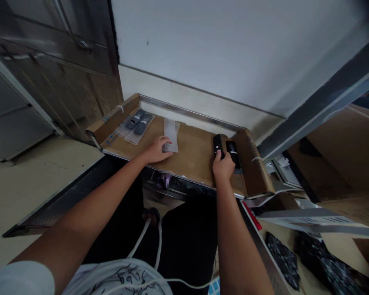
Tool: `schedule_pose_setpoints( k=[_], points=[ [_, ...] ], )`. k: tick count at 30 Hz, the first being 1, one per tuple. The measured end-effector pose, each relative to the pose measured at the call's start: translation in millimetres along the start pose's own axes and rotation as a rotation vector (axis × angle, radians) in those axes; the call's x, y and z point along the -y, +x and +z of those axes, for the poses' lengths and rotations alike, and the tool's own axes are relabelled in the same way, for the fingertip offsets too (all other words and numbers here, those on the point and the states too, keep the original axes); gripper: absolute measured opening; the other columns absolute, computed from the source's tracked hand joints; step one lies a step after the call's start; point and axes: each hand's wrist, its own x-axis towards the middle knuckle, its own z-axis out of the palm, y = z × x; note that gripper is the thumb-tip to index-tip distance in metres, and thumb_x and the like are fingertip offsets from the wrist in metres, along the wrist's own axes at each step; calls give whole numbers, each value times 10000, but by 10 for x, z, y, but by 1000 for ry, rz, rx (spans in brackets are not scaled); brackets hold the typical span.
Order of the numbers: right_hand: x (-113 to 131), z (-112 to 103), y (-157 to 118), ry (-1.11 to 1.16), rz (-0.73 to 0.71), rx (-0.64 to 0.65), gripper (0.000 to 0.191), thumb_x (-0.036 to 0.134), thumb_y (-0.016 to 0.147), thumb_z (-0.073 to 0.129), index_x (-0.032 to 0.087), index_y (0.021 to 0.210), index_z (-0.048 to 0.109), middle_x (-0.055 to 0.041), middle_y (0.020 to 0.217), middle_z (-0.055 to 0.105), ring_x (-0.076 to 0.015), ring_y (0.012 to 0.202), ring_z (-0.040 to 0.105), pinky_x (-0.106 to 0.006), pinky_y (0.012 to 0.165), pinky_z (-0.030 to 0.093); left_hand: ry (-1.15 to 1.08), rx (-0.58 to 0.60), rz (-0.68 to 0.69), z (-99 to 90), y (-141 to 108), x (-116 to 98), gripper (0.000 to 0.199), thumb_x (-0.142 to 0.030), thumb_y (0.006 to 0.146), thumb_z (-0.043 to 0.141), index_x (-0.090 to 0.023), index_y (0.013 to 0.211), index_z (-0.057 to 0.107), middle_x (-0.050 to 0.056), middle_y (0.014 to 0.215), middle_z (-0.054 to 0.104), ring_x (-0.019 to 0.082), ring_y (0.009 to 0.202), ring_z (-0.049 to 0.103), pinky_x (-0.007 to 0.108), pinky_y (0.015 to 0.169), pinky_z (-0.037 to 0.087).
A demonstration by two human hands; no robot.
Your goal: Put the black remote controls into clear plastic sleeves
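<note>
My right hand is wrapped round the lower end of a black remote control, thumb on its button face. Just right of it, a second dark remote with a pale band lies on the cardboard. My left hand is at the lower end of a thin, whitish plastic bag, its fingers curled over the bag's edge and the thumb below. The bag looks flat. Farther left lie dark remotes in clear bags, side by side.
A cardboard-lined tray with raised cardboard sides sits over my lap, against a white wall. A metal door stands at the left. On the right are a shelf frame, cardboard boxes and dark patterned bags.
</note>
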Motion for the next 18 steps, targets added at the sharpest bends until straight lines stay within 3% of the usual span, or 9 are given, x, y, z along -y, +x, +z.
schedule_pose_setpoints(
  k=[4, 10, 18],
  points=[
    [-162, 74, 102, 266, 39, -78, 478, 469, 959, 485, 76, 1073, 732, -197, 975, 748, -275, 864, 678, -341, 763, 485, 42, -5, 10, 9, 7, -3, 342, -296, 811, 707, -187, 1134, 673, 112, 1310, 579, 262, 1276, 531, 422, 1161, 382],
    [-224, 130, 123, 743, 130, 26, 573, 638, 864, 521, 106, 980, 697, -77, 782, 707, -137, 507, 533, -243, 431, 384, 42, -27, 11, 24, 3, -8, 179, -314, 849, 683, -223, 998, 720, 82, 1242, 610, 251, 1209, 567, 425, 1121, 418],
    [-166, 79, 87, 879, 150, 14, 519, 676, 777, 655, 159, 818, 667, -32, 683, 674, -111, 433, 490, -231, 344, 327, 39, -85, -27, 48, 35, 51, 117, -252, 871, 660, -204, 891, 765, 69, 1107, 684, 228, 1085, 630, 398, 1045, 471]
  ],
)
